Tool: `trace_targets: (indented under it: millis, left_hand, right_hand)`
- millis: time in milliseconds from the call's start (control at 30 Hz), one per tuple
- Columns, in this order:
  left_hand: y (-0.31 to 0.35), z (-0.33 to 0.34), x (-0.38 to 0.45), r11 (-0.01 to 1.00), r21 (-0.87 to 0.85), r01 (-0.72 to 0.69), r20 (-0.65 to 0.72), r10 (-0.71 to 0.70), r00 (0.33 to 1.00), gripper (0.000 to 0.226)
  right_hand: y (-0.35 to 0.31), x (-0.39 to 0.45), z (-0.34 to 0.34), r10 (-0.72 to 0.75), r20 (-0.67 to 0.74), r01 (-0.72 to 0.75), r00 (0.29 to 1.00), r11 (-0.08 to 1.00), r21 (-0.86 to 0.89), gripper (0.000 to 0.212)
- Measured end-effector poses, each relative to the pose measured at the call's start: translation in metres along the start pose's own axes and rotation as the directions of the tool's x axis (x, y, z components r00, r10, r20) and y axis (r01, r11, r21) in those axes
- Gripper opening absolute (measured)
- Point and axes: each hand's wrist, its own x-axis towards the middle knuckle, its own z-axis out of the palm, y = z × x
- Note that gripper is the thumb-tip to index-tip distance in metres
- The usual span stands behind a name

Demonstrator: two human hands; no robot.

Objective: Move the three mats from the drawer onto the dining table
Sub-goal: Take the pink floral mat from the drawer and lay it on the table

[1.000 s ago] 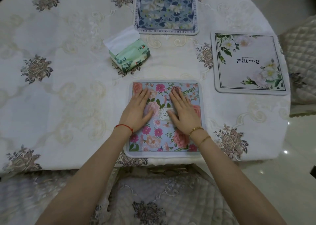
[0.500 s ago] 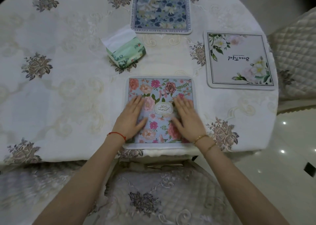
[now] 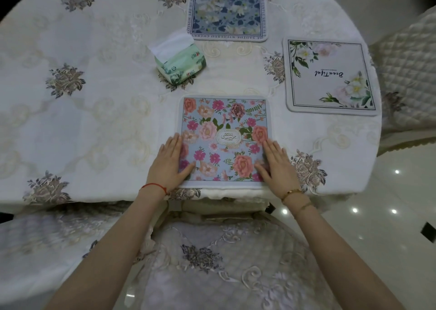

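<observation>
Three square mats lie flat on the round dining table [image 3: 99, 125], which is covered with a cream embroidered cloth. A pink-flowered mat [image 3: 224, 140] lies at the near edge. My left hand [image 3: 168, 163] rests flat on its near left side and my right hand [image 3: 276, 166] on its near right side, fingers spread, palms down. A blue-and-white floral mat [image 3: 227, 10] sits at the far middle. A white mat with green leaves and script [image 3: 329, 76] lies to the right. No drawer is in view.
A green tissue pack [image 3: 180, 62] with a sheet sticking out stands between the blue mat and the pink mat. A quilted chair back [image 3: 212, 257] is right below my arms. Another padded chair [image 3: 408, 74] stands at the right, with glossy tiled floor [image 3: 377, 227] beyond.
My hands have slid apart from the middle of the pink-flowered mat to its near left and right sides. The view has shifted slightly.
</observation>
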Motion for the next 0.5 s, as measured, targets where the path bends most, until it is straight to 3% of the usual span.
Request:
trace_targets:
  millis: [67, 200, 333, 500]
  left_hand:
    - [0.008, -0.004, -0.006, 0.998, -0.024, -0.052, -0.014, 0.052, 0.999, 0.085]
    - [0.044, 0.008, -0.016, 0.987, -0.028, -0.159, 0.009, 0.159, 0.987, 0.082]
    - [0.056, 0.029, -0.028, 0.994, -0.049, -0.094, 0.008, 0.094, 0.996, 0.081]
    - [0.033, 0.026, -0.04, 0.999, -0.031, -0.022, -0.019, 0.021, 1.0, 0.087]
  right_hand:
    - [-0.011, -0.004, 0.002, 0.006, -0.026, -0.005, 1.0, 1.0, 0.014, 0.069]
    - [-0.062, -0.007, 0.02, -0.121, 0.04, 0.12, 0.992, 0.992, 0.031, 0.07]
    - [-0.075, -0.009, 0.037, -0.138, 0.053, 0.136, 0.989, 0.99, 0.04, 0.068]
    - [-0.033, -0.029, 0.025, -0.087, 0.048, 0.085, 0.995, 0.996, 0.036, 0.07]
